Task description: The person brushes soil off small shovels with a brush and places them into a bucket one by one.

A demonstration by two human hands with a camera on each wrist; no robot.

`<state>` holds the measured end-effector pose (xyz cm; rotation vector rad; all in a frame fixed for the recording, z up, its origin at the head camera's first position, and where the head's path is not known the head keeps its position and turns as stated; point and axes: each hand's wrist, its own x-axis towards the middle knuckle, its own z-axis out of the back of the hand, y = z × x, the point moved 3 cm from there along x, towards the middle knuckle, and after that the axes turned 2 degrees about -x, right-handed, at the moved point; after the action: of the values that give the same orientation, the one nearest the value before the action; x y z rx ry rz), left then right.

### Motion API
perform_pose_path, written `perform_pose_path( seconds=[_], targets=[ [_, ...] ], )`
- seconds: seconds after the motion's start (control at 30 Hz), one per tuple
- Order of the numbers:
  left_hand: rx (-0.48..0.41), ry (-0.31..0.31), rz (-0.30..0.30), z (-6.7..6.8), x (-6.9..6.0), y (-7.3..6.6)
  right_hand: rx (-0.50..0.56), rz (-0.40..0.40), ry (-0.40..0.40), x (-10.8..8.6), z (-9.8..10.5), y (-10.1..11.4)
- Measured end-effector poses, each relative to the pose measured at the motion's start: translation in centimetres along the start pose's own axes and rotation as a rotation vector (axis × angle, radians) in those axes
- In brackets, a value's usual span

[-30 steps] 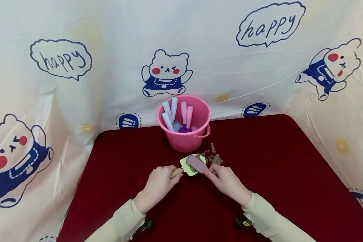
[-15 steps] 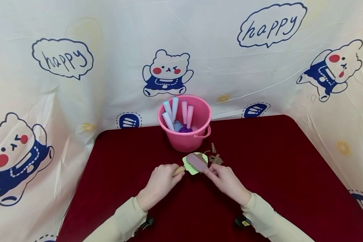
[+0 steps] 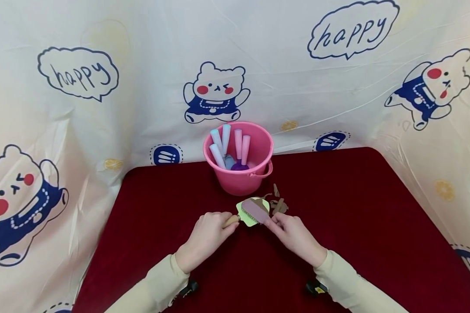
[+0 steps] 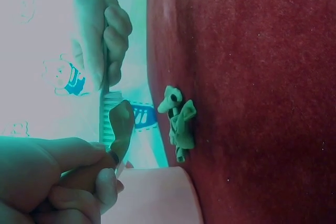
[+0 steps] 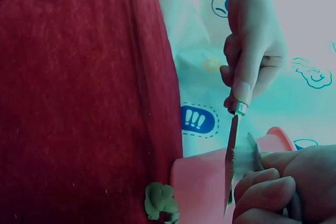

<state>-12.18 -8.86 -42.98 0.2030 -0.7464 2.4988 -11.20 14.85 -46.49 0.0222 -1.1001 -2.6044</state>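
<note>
My left hand [image 3: 205, 238] grips the wooden handle of a small shovel [image 3: 246, 218] with a yellow-green blade. In my right hand [image 3: 299, 238] is a mauve-backed brush [image 3: 254, 210], held by its handle across the blade. The right wrist view shows the brush's pale bristles [image 5: 245, 157] against the shovel blade [image 5: 230, 153]. Both tools are raised above the table in the left wrist view. Beyond them, brown curled scraps [image 3: 280, 206] lie on the red cloth, appearing greenish as a small heap [image 4: 180, 127] in that view. A brown patch shows on the blade behind the brush.
A pink bucket [image 3: 239, 186] stands just behind the tools, its handle hanging at the right. Several pale blue and pink tool handles [image 3: 244, 150] stick up inside it. Red cloth [image 3: 356, 208] covers the table, and a printed white curtain [image 3: 282, 87] encloses the back and sides.
Over the last second my left hand has moved the shovel slightly right and away, farther under the brush. The right hand stays nearly in place, and the scraps and bucket have not moved.
</note>
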Motion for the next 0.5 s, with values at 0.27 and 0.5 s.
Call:
perform_pose_path(
  seconds=[0.27, 0.5],
  targets=[
    [0.010, 0.021, 0.014, -0.1, -0.4, 0.0, -0.017, -0.017, 0.004, -0.5, 0.4, 0.4],
    [0.005, -0.001, -0.011, 0.3, 0.1, -0.1, -0.029, 0.070, 0.033, -0.1, 0.4, 1.2]
  ],
)
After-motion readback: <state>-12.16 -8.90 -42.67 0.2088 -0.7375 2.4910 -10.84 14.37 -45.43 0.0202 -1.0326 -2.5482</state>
